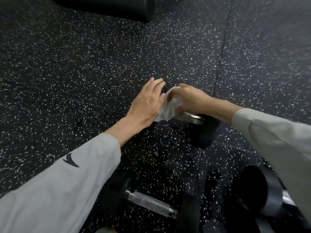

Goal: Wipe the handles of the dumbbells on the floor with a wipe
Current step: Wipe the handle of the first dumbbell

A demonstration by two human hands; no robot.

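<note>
**K:** Nearest the camera: two grey sleeves, the left sleeve with a dark logo. Between them lies a second dumbbell, knurled chrome handle bare, black heads at each end. A third dumbbell sits at the lower right, partly behind the right sleeve.

**R:** Where's the wipe?

**K:** White wipe is bunched around the chrome handle of the far dumbbell, mid-frame on the speckled rubber floor. Right hand is curled over it, fingers closed on the wipe and handle together.

**R:** Left hand?

**K:** Left hand lies flat, fingers extended and held together, palm down on that dumbbell's far head. Head is mostly hidden under it; only a dark sliver shows by the fingertips.

**R:** Near head?

**K:** Visible, black and round, resting on the floor just beside a seam between mats. A short stretch of handle shows between it and the wipe.

**R:** Anything else?

**K:** Black cylindrical object at the top edge, well apart. Cannot tell what it is.
</note>
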